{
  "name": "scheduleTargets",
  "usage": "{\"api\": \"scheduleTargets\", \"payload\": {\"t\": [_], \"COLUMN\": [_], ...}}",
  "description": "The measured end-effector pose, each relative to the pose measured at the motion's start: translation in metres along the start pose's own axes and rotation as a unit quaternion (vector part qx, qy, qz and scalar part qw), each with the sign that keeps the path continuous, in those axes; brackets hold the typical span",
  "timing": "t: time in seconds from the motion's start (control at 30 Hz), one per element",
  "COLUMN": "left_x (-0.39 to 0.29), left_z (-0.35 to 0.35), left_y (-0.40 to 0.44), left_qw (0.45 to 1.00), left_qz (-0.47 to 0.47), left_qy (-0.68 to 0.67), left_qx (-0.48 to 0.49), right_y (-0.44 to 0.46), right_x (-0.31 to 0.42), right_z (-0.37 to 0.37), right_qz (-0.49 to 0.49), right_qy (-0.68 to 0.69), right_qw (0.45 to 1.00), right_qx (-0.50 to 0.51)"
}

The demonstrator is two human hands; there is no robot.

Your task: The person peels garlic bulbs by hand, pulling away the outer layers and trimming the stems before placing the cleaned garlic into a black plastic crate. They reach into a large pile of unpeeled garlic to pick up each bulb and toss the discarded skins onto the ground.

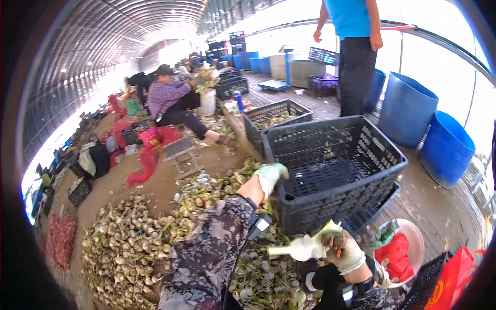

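Observation:
My left hand (pixel 271 178), in a pale work glove, reaches to the near left side of a large black plastic crate (pixel 336 188); its fingertips are blurred, so whether they touch the rim is unclear. Low in front of me, my right hand (pixel 343 251), gloved too, is closed around a pale garlic bulb with a thick stem (pixel 302 248). Something small and reddish shows between its fingers. Loose skins and leaves (pixel 263 276) cover the ground below. Garlic bulbs (pixel 124 248) form a big heap to the left.
A pink basin (pixel 416 235) with red cloth stands at the right, beside a red bag (pixel 454 279). Blue barrels (pixel 447 150) line the right side. One person (pixel 356 51) stands behind the crate; another (pixel 168 98) sits by a white bucket (pixel 206 103). A small stool (pixel 181 155) stands left.

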State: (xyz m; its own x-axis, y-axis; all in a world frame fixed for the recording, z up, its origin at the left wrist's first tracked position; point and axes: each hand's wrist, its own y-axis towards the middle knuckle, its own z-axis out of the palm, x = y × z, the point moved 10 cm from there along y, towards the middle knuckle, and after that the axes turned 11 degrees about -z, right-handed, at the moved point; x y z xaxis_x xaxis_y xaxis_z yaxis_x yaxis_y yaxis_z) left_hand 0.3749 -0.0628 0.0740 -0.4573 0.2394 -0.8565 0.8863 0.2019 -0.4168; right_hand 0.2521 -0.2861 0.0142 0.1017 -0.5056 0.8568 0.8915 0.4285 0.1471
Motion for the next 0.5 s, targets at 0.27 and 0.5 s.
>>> {"api": "scheduleTargets", "payload": {"t": [0.27,0.5], "left_x": [0.025,0.064], "left_z": [-0.027,-0.149], "left_y": [-0.052,-0.159], "left_qw": [0.995,0.979], "left_qz": [-0.004,0.056], "left_qy": [-0.099,-0.109], "left_qx": [-0.027,-0.166], "right_y": [0.036,0.021], "right_x": [0.004,-0.021], "right_z": [0.036,0.141], "right_qz": [-0.001,0.016], "right_qy": [-0.111,0.039], "right_qw": [0.993,0.975], "right_qx": [0.04,0.217]}}
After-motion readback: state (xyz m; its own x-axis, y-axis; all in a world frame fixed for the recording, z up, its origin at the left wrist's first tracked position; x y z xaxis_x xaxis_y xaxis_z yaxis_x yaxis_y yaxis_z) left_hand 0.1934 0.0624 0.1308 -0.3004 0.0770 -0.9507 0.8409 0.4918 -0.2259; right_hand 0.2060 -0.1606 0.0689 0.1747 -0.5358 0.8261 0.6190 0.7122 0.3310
